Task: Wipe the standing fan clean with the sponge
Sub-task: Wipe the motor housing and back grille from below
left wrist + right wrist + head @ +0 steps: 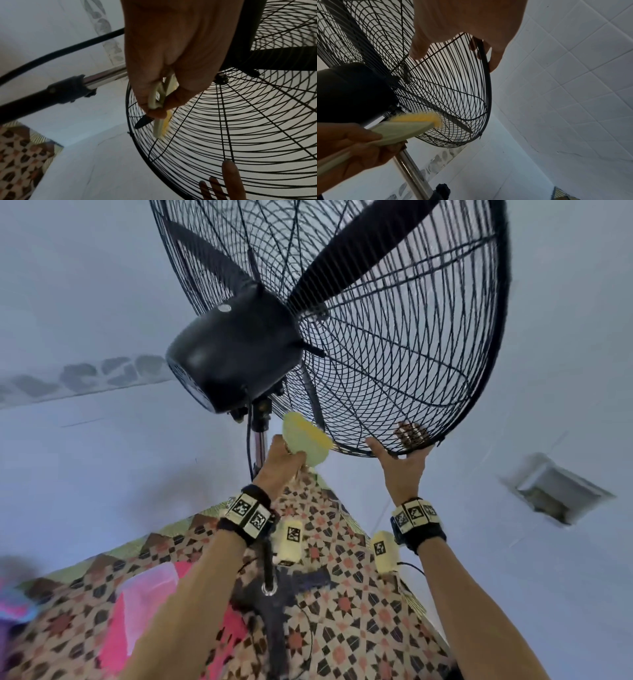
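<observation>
- Holding the sponge, the left hand has its fingers clamped round the pale green-and-yellow pad, yellow face against the lower back grille of the fan, just beside the pole.
- Right hand grips the grille's bottom rim, fingers hooked over it, thumb on the wires.
- Hands apart.

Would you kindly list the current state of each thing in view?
Fan: blades look still, cage on.
Cage: steadied at its lower rim.
Sponge: held against the cage's lower back.
Left hand: grips the sponge.
Right hand: holds the cage rim.
Pole: upright.
</observation>
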A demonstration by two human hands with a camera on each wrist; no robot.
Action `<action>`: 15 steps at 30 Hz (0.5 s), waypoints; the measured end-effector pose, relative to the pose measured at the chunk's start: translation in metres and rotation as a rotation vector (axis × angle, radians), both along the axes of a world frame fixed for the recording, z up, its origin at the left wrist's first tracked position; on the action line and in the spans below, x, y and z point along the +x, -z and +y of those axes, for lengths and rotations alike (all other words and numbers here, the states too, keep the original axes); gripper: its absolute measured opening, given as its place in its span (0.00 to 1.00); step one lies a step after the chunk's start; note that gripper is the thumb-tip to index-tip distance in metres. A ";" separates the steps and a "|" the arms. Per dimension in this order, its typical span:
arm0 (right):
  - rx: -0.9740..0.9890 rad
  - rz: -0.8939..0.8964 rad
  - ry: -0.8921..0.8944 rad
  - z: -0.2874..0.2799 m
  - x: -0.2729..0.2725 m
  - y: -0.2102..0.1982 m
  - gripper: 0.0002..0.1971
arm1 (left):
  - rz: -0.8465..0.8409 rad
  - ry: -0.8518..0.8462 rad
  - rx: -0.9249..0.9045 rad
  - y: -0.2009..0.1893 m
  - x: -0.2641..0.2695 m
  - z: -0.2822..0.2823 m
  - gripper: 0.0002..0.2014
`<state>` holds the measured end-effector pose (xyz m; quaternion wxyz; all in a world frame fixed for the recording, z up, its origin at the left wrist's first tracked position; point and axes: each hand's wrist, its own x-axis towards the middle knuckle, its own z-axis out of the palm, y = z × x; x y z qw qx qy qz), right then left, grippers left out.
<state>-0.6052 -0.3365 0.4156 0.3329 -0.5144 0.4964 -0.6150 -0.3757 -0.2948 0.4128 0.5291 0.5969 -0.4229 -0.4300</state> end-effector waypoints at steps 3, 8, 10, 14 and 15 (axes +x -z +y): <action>0.023 0.017 -0.016 0.003 -0.003 -0.006 0.61 | 0.078 -0.129 -0.165 -0.023 0.005 0.000 0.06; 0.009 -0.035 -0.042 0.012 -0.008 -0.014 0.52 | 0.380 -0.221 -0.254 -0.034 0.002 -0.002 0.16; -0.008 -0.058 -0.021 0.017 -0.008 -0.024 0.49 | 0.425 -0.164 -0.263 -0.029 0.003 0.001 0.13; -0.112 -0.121 0.069 0.021 -0.013 -0.050 0.46 | 0.453 -0.174 -0.300 -0.038 0.006 0.000 0.09; -0.140 -0.120 0.084 0.021 -0.014 -0.056 0.48 | 0.444 -0.192 -0.303 -0.042 0.006 -0.003 0.10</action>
